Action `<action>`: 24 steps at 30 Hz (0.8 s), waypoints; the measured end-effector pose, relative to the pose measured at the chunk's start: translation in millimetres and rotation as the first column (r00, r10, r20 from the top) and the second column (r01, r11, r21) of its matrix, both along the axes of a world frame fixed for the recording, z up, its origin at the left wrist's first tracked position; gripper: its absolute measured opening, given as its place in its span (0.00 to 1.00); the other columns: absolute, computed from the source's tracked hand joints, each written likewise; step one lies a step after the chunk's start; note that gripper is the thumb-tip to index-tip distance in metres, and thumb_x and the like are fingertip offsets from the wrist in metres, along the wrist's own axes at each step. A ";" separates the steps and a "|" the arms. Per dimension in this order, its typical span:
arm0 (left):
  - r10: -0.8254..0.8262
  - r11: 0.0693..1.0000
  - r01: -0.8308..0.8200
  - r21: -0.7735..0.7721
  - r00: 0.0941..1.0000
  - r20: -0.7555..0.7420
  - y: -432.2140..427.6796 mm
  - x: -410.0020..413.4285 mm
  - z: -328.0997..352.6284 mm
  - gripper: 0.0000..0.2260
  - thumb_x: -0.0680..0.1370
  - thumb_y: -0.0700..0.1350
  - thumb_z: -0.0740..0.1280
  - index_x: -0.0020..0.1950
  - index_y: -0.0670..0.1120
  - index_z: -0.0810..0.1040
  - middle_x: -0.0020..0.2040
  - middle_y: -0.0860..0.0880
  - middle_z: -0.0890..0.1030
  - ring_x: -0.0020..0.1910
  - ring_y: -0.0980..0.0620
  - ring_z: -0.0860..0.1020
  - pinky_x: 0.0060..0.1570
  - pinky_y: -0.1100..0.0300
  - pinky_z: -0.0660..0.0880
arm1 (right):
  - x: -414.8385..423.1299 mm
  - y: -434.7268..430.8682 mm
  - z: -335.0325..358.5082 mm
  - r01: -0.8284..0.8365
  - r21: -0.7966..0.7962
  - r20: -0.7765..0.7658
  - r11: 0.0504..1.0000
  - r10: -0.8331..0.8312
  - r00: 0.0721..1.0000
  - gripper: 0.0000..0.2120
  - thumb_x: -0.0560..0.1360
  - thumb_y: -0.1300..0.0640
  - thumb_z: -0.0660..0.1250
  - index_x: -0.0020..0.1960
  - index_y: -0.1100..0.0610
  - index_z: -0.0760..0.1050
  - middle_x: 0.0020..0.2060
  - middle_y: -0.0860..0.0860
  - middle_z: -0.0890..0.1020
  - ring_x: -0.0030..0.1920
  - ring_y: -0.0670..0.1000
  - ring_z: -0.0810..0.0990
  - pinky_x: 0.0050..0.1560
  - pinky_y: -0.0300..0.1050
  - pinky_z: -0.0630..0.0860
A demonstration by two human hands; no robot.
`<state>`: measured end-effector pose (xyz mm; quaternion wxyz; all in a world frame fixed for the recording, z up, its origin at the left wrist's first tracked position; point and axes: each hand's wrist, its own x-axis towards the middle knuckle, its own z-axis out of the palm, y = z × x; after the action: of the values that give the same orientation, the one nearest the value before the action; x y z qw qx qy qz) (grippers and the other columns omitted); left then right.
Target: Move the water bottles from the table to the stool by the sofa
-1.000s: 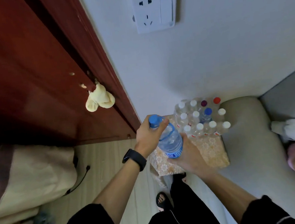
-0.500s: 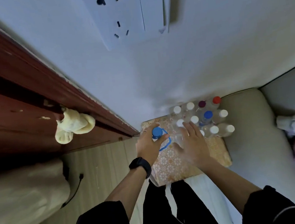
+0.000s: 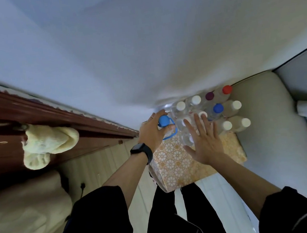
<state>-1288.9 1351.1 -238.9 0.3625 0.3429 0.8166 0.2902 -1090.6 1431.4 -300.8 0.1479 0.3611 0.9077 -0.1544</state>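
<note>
A clear water bottle with a blue cap (image 3: 164, 121) stands upright on the stool (image 3: 176, 164), which has an orange flower-patterned top. My left hand (image 3: 151, 132), with a black watch on the wrist, is wrapped around this bottle near its neck. My right hand (image 3: 202, 139) hovers flat with fingers spread, just right of it, over several other bottles. A cluster of several bottles (image 3: 219, 108) with white, blue, purple and red caps fills the stool's far right part against the wall.
A grey sofa arm (image 3: 266, 131) borders the stool on the right. The white wall (image 3: 140, 50) rises directly behind. A dark red wooden door (image 3: 14, 123) with a yellow cloth (image 3: 46, 145) hanging on it stands left, above pale bedding (image 3: 22, 219).
The blue-capped bottle went from held tilted in both hands down to upright on the stool. My right hand came off it and opened flat.
</note>
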 end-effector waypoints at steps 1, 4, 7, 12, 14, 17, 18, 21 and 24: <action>0.016 1.000 -0.016 0.009 1.000 -0.001 3.6 -1.6 -0.3 0.24 0.75 0.54 0.73 0.69 0.51 0.74 0.61 0.50 0.80 0.56 0.48 0.79 0.59 0.54 0.76 | 0.0 -0.3 -0.2 0.000 0.006 -0.006 1.000 0.000 1.000 0.44 0.75 0.35 0.60 0.81 0.45 0.39 0.80 0.56 0.42 0.79 0.60 0.35 0.74 0.71 0.50; 0.036 0.999 -0.035 0.023 0.998 -0.042 12.3 -6.2 -0.6 0.22 0.76 0.53 0.73 0.68 0.52 0.75 0.63 0.49 0.79 0.57 0.47 0.79 0.56 0.58 0.75 | 1.4 -1.9 -1.7 -0.003 0.025 -0.020 1.000 0.003 1.000 0.46 0.74 0.37 0.64 0.81 0.46 0.40 0.81 0.56 0.45 0.79 0.60 0.36 0.73 0.71 0.52; -0.025 0.999 0.027 0.020 0.995 -0.098 14.8 -10.2 0.9 0.21 0.75 0.55 0.73 0.66 0.53 0.75 0.69 0.51 0.71 0.57 0.47 0.78 0.59 0.55 0.77 | 2.2 -3.1 -0.2 -0.001 0.015 -0.018 1.000 0.001 1.000 0.47 0.74 0.38 0.66 0.81 0.47 0.41 0.81 0.55 0.44 0.79 0.59 0.35 0.74 0.71 0.50; 0.046 0.997 -0.051 -0.062 0.996 -0.078 9.5 -3.9 3.7 0.30 0.73 0.55 0.75 0.71 0.57 0.67 0.70 0.48 0.67 0.55 0.47 0.78 0.55 0.53 0.78 | 0.1 -1.2 7.0 -0.003 -0.014 0.019 1.000 0.004 1.000 0.47 0.74 0.39 0.65 0.81 0.46 0.38 0.80 0.55 0.41 0.78 0.58 0.32 0.75 0.69 0.47; 0.082 0.994 -0.086 -0.072 0.995 -0.056 9.5 0.6 4.6 0.24 0.74 0.53 0.74 0.69 0.57 0.71 0.67 0.48 0.70 0.56 0.46 0.79 0.54 0.55 0.77 | 0.0 -0.7 9.0 -0.013 -0.024 0.032 1.000 0.013 0.999 0.48 0.74 0.39 0.65 0.81 0.46 0.36 0.80 0.55 0.40 0.78 0.58 0.31 0.75 0.69 0.46; 0.116 0.991 -0.121 -0.059 0.990 -0.082 15.1 3.5 9.1 0.16 0.77 0.49 0.71 0.64 0.53 0.74 0.59 0.49 0.78 0.51 0.47 0.79 0.50 0.57 0.75 | 1.0 0.6 11.4 -0.024 -0.034 0.038 0.999 0.025 0.999 0.49 0.74 0.39 0.66 0.80 0.46 0.36 0.80 0.55 0.39 0.77 0.59 0.30 0.75 0.68 0.43; 0.131 0.989 -0.137 -0.057 0.987 -0.098 17.2 4.1 11.2 0.15 0.78 0.49 0.70 0.63 0.52 0.74 0.55 0.50 0.79 0.48 0.48 0.78 0.49 0.57 0.75 | 1.3 1.0 11.7 -0.029 -0.039 0.049 0.999 0.031 0.998 0.49 0.74 0.39 0.66 0.80 0.46 0.35 0.80 0.55 0.37 0.77 0.58 0.29 0.75 0.68 0.42; 0.174 0.980 -0.184 -0.070 0.976 -0.132 22.6 6.1 11.8 0.14 0.79 0.49 0.69 0.64 0.51 0.73 0.49 0.51 0.78 0.44 0.49 0.75 0.45 0.57 0.74 | 1.0 1.3 12.8 -0.030 -0.045 0.071 0.999 0.033 0.997 0.49 0.74 0.39 0.65 0.79 0.45 0.32 0.79 0.55 0.35 0.76 0.58 0.27 0.75 0.67 0.40; 0.142 0.986 -0.152 -0.064 0.980 -0.136 26.3 9.5 10.1 0.14 0.79 0.48 0.69 0.64 0.52 0.73 0.53 0.49 0.80 0.45 0.48 0.77 0.45 0.58 0.73 | 1.8 1.9 13.1 -0.034 -0.055 0.067 0.998 0.038 0.997 0.50 0.74 0.39 0.65 0.79 0.45 0.32 0.79 0.54 0.35 0.76 0.58 0.26 0.75 0.67 0.39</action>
<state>-1279.4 1377.4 -228.8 0.2982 0.2860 0.8720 0.2625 -1088.8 1433.3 -287.7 0.1911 0.3455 0.9040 -0.1637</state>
